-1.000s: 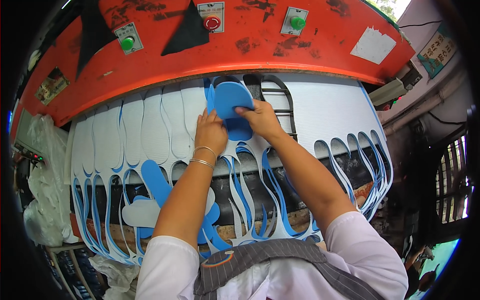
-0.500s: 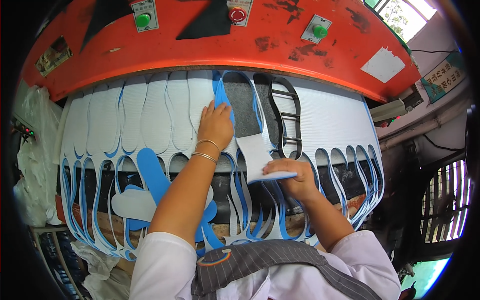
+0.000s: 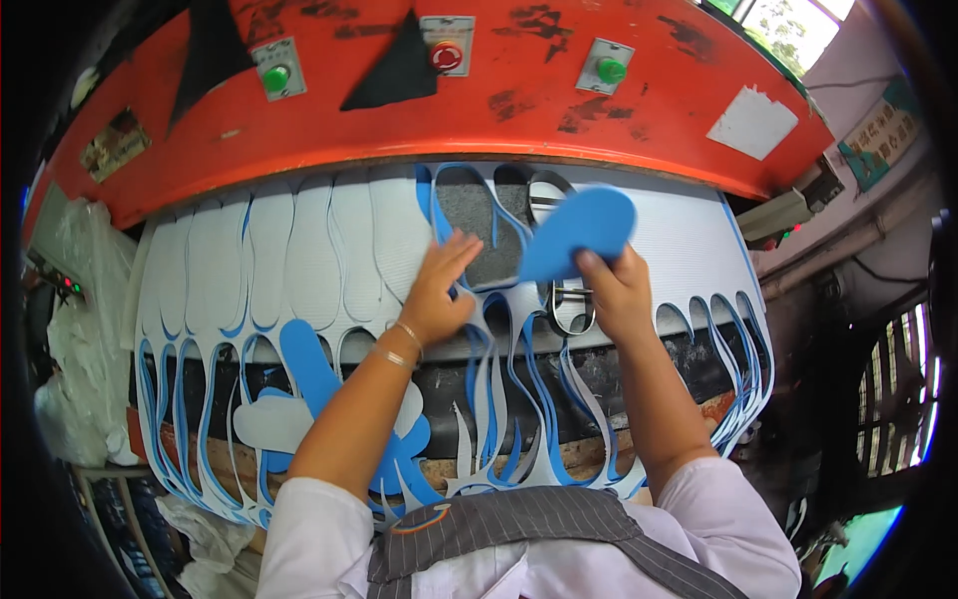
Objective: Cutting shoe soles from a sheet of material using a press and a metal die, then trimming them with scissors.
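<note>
My right hand point(image 3: 617, 297) grips a sole-shaped foam piece point(image 3: 577, 235), its blue side facing me, above the sheet. A metal cutting die point(image 3: 573, 319) with a sole outline lies on the sheet, partly hidden by the held piece. My left hand point(image 3: 442, 292) is open, fingers stretched, at the left edge of a sole-shaped gap. The dark grey board point(image 3: 469, 212) shows through that gap. The white ribbed foam sheet point(image 3: 689, 240) has blue underneath. Several sole outlines are cut in its left part. Loose blue and white soles point(image 3: 311, 364) lie near my left forearm.
A red machine beam point(image 3: 379, 135) spans the far side, with green buttons point(image 3: 611, 70) and a red stop button point(image 3: 446, 56). Thin foam offcut strips point(image 3: 738, 399) hang over the near edge. Clear plastic bags point(image 3: 85, 339) are at the left.
My right hand has raised the sole from the sheet and turned it, so blue shows instead of white. My left hand has drawn back toward me, and the view has shifted slightly.
</note>
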`<action>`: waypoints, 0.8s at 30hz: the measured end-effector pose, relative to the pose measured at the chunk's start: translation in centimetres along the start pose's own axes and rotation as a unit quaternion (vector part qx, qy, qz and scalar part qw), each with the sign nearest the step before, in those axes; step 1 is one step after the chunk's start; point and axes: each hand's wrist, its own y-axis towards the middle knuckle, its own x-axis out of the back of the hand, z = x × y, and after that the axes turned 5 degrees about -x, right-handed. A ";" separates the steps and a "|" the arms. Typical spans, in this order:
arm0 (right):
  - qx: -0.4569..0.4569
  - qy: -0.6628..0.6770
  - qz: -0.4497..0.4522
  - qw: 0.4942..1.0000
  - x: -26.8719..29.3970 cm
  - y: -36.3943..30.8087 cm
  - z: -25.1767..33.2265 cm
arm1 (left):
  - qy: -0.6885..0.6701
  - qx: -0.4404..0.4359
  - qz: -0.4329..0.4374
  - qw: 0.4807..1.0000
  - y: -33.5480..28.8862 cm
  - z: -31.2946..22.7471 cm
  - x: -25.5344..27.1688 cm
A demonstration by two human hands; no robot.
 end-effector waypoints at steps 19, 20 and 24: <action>-0.114 -0.419 0.065 0.899 -4.3 7.9 -8.0 | -0.613 0.206 -0.240 0.724 2.2 -8.4 0.8; -0.096 -0.436 0.051 0.894 -4.4 8.1 -8.2 | -0.617 0.218 -0.263 0.709 2.2 -8.7 1.0; -0.067 -0.472 0.066 0.877 -4.5 7.9 -8.6 | -0.639 0.246 -0.319 0.656 2.4 -7.7 0.9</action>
